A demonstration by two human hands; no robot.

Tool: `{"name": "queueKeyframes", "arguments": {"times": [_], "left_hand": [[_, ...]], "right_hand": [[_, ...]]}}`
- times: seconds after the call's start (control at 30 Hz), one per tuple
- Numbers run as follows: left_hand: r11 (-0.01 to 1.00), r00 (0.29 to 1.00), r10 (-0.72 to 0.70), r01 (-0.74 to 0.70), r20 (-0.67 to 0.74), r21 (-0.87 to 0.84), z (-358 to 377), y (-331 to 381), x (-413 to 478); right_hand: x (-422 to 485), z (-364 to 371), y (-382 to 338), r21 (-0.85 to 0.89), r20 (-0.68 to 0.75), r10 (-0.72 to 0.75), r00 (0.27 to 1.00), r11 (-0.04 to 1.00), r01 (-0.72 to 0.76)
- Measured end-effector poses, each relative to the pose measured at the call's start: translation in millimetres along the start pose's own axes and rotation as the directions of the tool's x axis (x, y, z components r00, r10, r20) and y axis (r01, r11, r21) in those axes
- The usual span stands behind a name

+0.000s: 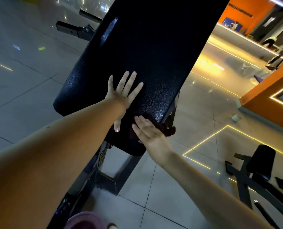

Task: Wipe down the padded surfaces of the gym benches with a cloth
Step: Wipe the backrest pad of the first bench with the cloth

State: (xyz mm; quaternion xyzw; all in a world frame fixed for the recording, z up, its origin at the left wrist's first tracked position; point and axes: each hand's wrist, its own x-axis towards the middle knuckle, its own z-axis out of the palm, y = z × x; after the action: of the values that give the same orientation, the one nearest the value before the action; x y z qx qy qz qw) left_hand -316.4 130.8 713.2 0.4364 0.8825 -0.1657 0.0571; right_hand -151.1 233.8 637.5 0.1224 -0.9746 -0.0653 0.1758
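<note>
Bench pad braced by the left hand; cloth pressed flat under the right hand at the pad's near right edge.

The bench pad is a long, black, grained slab on a steel frame: judge it heavy, fixed, firm under pressure and probably slick, so do not grip it; brace against it. Your left hand lies palm-down on the pad near its near end, fingers spread, grasping nothing. The cloth is dark, soft and limp; it will bunch, so hold it down by flat pressure. It lies at the pad's near right edge, partly overhanging, beneath your right hand, whose fingers are extended flat, not curled around it.
</note>
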Motion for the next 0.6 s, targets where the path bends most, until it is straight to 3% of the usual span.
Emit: {"name": "queueKeyframes", "arguments": {"times": [0.07,0.13,0.27,0.37,0.43,0.6], "left_hand": [[1.000,1.000,0.001,-0.001,0.005,-0.002,0.0,0.3,-0.9],[1.000,1.000,-0.002,0.002,0.010,0.000,-0.7,0.5,-1.4],[1.000,1.000,-0.015,0.015,0.019,0.006,-2.7,0.5,-3.1],[1.000,1.000,0.000,0.000,0.016,0.002,-1.8,-0.5,-1.9],[1.000,1.000,0.008,-0.008,0.013,-0.008,-0.8,-1.8,-1.1],[1.000,1.000,0.015,-0.015,0.007,-0.014,0.8,-0.6,-2.4]], "right_hand": [[5.7,-15.4,21.5,-0.066,0.033,-0.132,0.991,0.989,0.134],[19.5,-31.8,50.1,-0.158,0.021,-0.168,0.986,0.973,0.169],[45.6,-42.4,71.9,-0.204,-0.112,0.059,0.992,0.976,-0.081],[38.6,-16.7,35.0,-0.078,-0.185,0.257,0.949,0.958,-0.275],[26.8,2.8,-1.4,0.012,-0.168,0.321,0.932,0.946,-0.323],[-22.7,17.9,-67.9,0.028,0.008,0.099,0.995,0.995,-0.099]]}}
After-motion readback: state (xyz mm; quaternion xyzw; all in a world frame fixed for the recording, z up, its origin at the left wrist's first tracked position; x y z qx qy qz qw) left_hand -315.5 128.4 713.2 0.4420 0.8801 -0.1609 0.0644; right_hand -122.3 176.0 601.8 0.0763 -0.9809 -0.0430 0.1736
